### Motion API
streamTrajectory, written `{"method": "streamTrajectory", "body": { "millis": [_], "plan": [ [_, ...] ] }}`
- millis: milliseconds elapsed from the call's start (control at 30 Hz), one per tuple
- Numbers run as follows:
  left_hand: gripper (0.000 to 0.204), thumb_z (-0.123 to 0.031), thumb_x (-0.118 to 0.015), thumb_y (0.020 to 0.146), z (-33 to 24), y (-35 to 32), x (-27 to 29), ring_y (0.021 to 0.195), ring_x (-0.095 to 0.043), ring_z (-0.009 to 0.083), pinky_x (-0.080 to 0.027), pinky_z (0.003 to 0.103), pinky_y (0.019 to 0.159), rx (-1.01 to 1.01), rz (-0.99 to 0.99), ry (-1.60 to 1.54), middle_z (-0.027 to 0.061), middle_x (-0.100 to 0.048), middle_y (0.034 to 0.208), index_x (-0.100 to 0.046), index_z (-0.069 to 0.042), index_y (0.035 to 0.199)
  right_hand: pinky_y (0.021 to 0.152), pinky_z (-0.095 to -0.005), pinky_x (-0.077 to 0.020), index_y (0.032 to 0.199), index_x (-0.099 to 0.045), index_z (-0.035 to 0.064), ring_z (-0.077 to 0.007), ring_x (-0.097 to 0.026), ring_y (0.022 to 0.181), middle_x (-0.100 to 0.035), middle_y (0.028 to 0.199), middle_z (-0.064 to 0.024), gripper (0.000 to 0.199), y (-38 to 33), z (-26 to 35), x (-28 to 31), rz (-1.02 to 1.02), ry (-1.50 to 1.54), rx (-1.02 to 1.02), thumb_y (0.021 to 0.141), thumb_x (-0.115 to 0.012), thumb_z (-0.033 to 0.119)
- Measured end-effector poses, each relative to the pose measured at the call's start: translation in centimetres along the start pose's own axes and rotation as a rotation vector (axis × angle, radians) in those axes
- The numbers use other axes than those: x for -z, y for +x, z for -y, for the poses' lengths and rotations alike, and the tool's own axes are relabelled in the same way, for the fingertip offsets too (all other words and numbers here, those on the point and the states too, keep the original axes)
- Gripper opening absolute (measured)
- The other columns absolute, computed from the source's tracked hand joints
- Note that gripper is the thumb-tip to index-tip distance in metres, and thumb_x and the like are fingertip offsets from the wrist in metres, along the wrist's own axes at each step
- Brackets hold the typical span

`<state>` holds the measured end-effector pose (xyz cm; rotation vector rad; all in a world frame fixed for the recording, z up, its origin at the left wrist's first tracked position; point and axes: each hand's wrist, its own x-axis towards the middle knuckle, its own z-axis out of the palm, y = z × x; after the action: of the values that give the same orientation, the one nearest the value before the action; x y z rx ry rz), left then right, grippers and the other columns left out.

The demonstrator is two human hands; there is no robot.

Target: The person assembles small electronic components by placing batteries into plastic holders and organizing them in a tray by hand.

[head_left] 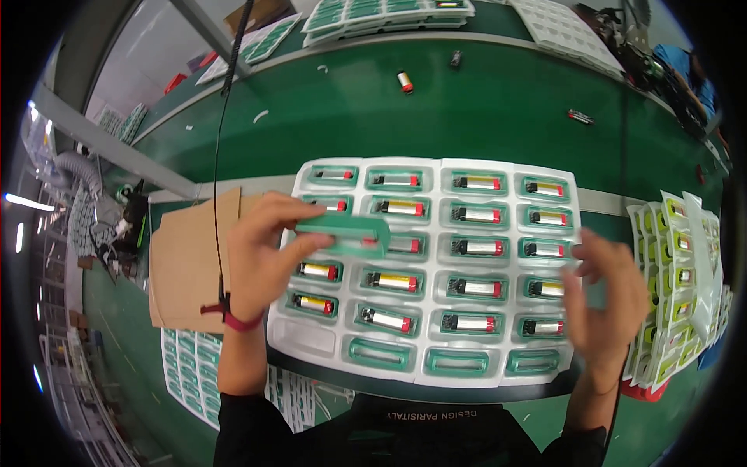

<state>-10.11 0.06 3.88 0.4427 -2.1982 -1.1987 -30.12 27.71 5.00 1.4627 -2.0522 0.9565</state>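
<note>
My left hand [268, 253] pinches a green translucent plastic casing [346, 232] between thumb and fingers, above the left part of a white moulded tray [433, 261]. The tray's pockets hold similar casings, most with a small cylindrical battery cell [476, 247] with a red end and dark wires. Along the near row, several casings [457, 362] lie without a cell, and the corner pocket [303, 336] at left is bare. Over the tray's right edge, my right hand [611, 303] is slightly blurred, fingers apart, nothing visible in it. A red wrist strap [233, 317] circles my left wrist.
Cardboard sheets [191, 265] lie left of the tray; stacked trays with yellow-green parts [669, 288] stand at right. Loose cells [405, 82] lie on the green belt [327, 117]. A dark cord [217, 171] hangs down to the wrist strap. More trays [389, 22] sit beyond.
</note>
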Motion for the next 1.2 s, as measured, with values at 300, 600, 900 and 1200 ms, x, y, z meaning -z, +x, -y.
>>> {"method": "streamTrajectory", "body": {
  "millis": [300,600,900,1200],
  "plan": [
    [0.022,0.001,-0.077,0.068,0.0,-4.0,1.8,0.074,-0.062,0.0175,-0.048,0.026,0.064,0.187,0.389,0.173,0.0073,-0.066,0.084,-0.072,-0.003,0.089,0.057,-0.0232,-0.0428,0.105,-0.061,-0.0087,-0.014,-0.055,0.061,-0.061,0.073,-0.0113,0.022,-4.2,-4.7,-0.1,-0.087,0.049,-0.241,0.084,-0.059,-0.005],
    [0.013,0.001,-0.075,0.072,-0.1,-9.7,5.7,0.067,-0.061,0.0122,-0.049,0.024,0.061,0.646,0.295,0.403,0.0055,-0.062,0.076,-0.07,0.0,0.083,0.051,-0.0264,-0.0403,0.101,-0.061,-0.0078,-0.0177,-0.052,0.054,-0.059,0.07,-0.0123,0.023,-3.8,-4.8,-0.1,-0.036,0.141,-0.181,0.078,-0.06,-0.006],
    [0.017,-0.006,-0.077,0.073,-1.7,-5.3,5.9,0.057,-0.054,0.0053,-0.043,0.022,0.052,0.575,0.178,0.422,0.0011,-0.061,0.072,-0.068,-0.002,0.087,0.047,-0.0296,-0.042,0.096,-0.064,0.0011,-0.0207,-0.056,0.053,-0.058,0.069,-0.0071,0.028,-3.0,-4.7,0.9,-0.022,0.123,-0.135,0.069,-0.069,-0.002],
    [0.046,-0.043,-0.062,0.083,12.8,22.4,-4.6,0.08,-0.064,0.0387,-0.049,0.046,0.07,0.1,0.035,0.937,0.0228,-0.066,0.083,-0.065,0.003,0.088,0.058,-0.0341,-0.0408,0.106,-0.067,0.0019,-0.0231,-0.053,0.071,-0.055,0.088,-0.0084,0.033,-4.4,-3.8,-0.4,-0.081,0.256,-0.096,0.072,-0.069,0.002]
  ]
}}
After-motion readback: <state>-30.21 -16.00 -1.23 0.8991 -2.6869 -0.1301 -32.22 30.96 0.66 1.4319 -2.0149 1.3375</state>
